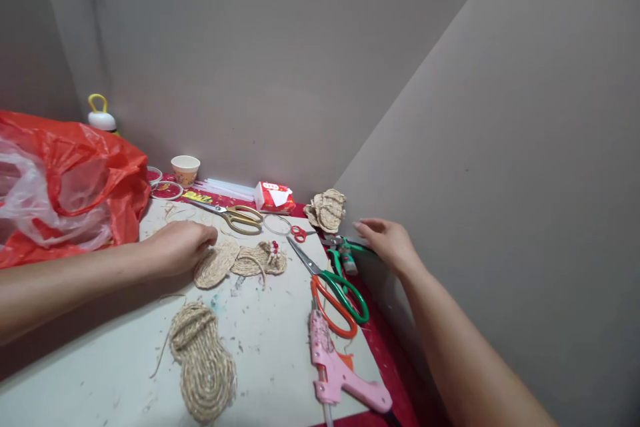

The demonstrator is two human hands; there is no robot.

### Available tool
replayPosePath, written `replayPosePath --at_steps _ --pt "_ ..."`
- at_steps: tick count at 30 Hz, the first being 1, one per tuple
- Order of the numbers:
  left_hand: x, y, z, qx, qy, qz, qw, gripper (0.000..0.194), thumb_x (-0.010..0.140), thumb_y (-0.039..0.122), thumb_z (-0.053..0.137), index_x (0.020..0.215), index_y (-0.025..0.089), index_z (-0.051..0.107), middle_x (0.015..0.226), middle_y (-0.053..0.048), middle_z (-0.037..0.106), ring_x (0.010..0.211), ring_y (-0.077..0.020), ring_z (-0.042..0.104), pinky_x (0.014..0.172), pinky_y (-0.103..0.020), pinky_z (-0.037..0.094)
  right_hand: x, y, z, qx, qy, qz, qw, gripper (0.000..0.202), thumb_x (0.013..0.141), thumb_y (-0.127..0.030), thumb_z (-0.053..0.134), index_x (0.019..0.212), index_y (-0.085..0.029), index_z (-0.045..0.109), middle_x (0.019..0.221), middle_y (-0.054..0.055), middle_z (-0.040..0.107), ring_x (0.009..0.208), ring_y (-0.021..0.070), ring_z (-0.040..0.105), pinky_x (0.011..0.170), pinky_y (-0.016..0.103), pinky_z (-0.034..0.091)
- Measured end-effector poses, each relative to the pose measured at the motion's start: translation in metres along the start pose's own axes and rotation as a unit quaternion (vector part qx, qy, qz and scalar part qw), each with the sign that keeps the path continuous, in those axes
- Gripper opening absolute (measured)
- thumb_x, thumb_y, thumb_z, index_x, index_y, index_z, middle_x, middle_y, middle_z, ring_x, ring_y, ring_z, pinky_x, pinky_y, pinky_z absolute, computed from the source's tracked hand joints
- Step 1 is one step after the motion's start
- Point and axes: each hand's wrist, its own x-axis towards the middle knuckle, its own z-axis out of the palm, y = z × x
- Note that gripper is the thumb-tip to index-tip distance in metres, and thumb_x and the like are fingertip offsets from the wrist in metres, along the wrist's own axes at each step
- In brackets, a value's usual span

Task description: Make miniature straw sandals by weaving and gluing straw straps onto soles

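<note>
My left hand (185, 248) is closed at the left end of a woven straw piece (217, 263), its fingertips against or just behind the edge. A second straw strip with red and white beads (275, 250) adjoins that piece on the right. My right hand (387, 240) is raised by the right wall, fingers bent with a gap between thumb and fingers, beside green-handled pliers (334, 260) and a small bottle (349, 261). Nothing shows clearly in it. Nearer me lies a straw sole shape (205, 363) with a loose strand.
On the right are green-and-orange scissors (333, 290) and a pink glue gun (327, 363). Behind lie gold scissors (235, 217), a tissue pack (274, 198), a paper cup (185, 171) and straw pieces (327, 210). A red plastic bag (120, 180) fills the left.
</note>
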Motion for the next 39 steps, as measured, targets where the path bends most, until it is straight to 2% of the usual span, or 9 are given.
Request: replayPosePath --at_steps 3,6,11,17,22,25,30,33,39 --pt "-0.001 -0.006 0.002 -0.035 -0.01 -0.009 0.999 0.015 0.077 0.026 0.049 0.076 0.021 0.064 0.068 -0.004 0.066 0.061 -0.0187 0.054 0.056 -0.028 0.03 -0.051 0.006 -0.01 -0.005 -0.064 -0.026 0.998 0.022 0.09 -0.032 0.058 0.103 -0.015 0.063 0.1 0.005 0.068 0.083 0.0176 0.066 0.075 0.037 0.054" --pt "-0.004 -0.013 0.005 -0.072 -0.027 -0.016 0.997 0.018 0.078 0.031 0.049 0.076 0.022 0.065 0.068 -0.003 0.067 0.062 -0.0188 0.056 0.056 -0.026 0.032 -0.1 0.015 -0.006 -0.026 -0.114 -0.065 0.991 0.023 0.08 -0.038 0.065 0.089 -0.019 0.072 0.082 0.004 0.075 0.076 0.0235 0.068 0.071 0.034 0.053" --pt "-0.008 -0.014 0.008 -0.113 -0.077 -0.016 0.99 0.018 0.075 0.036 0.055 0.072 0.021 0.063 0.063 0.0 0.063 0.057 -0.0163 0.054 0.053 -0.024 0.031 -0.141 0.027 0.012 -0.144 -0.097 -0.104 0.979 0.035 0.077 -0.034 0.06 0.107 -0.019 0.068 0.113 0.012 0.069 0.102 0.0329 0.062 0.086 0.042 0.045" --pt "-0.014 -0.017 0.007 -0.172 -0.093 -0.011 0.981 0.019 0.073 0.038 0.058 0.072 0.019 0.062 0.059 0.001 0.059 0.055 -0.0151 0.051 0.051 -0.024 0.029 -0.139 0.024 0.026 -0.262 -0.132 -0.097 0.951 0.044 0.08 -0.024 0.051 0.123 -0.02 0.056 0.113 0.013 0.068 0.099 0.0304 0.064 0.078 0.037 0.046" --pt "-0.023 -0.015 -0.007 -0.19 -0.12 -0.022 0.974 0.019 0.075 0.034 0.056 0.067 0.018 0.061 0.058 0.001 0.057 0.053 -0.0126 0.046 0.05 -0.023 0.029 -0.127 0.02 0.029 -0.335 -0.175 -0.067 0.923 0.053 0.078 -0.025 0.053 0.131 -0.017 0.049 0.116 0.018 0.066 0.095 0.0352 0.066 0.069 0.037 0.044" --pt "-0.029 -0.006 -0.018 -0.19 -0.165 -0.017 0.968 0.017 0.07 0.031 0.063 0.06 0.018 0.061 0.054 0.002 0.054 0.051 -0.0111 0.044 0.048 -0.022 0.028 -0.119 0.018 0.03 -0.361 -0.199 -0.064 0.909 0.053 0.077 -0.025 0.054 0.129 -0.016 0.051 0.118 0.019 0.065 0.093 0.0356 0.067 0.065 0.036 0.044" --pt "-0.035 0.009 -0.029 -0.168 -0.245 0.01 0.955 0.017 0.073 0.031 0.063 0.064 0.016 0.061 0.055 0.003 0.053 0.05 -0.0089 0.043 0.047 -0.021 0.029 -0.111 0.015 0.026 -0.388 -0.215 -0.084 0.892 0.037 0.075 -0.023 0.054 0.11 -0.016 0.062 0.095 0.016 0.072 0.079 0.0327 0.069 0.055 0.031 0.041" --pt "-0.034 0.009 -0.027 -0.182 -0.258 0.02 0.949 0.014 0.074 0.028 0.063 0.068 0.016 0.061 0.058 0.003 0.054 0.052 -0.0086 0.044 0.048 -0.02 0.03 -0.107 0.014 0.022 -0.392 -0.218 -0.09 0.889 0.031 0.073 -0.025 0.057 0.102 -0.017 0.065 0.089 0.014 0.073 0.074 0.0326 0.069 0.052 0.031 0.04" --pt "-0.031 0.001 -0.012 -0.23 -0.283 0.031 0.931 0.008 0.074 0.024 0.063 0.075 0.016 0.062 0.061 0.004 0.054 0.054 -0.0094 0.044 0.051 -0.021 0.033 -0.096 0.014 0.013 -0.361 -0.176 -0.095 0.911 0.032 0.079 -0.026 0.057 0.108 -0.015 0.067 0.101 0.018 0.073 0.085 0.0361 0.069 0.056 0.035 0.044"
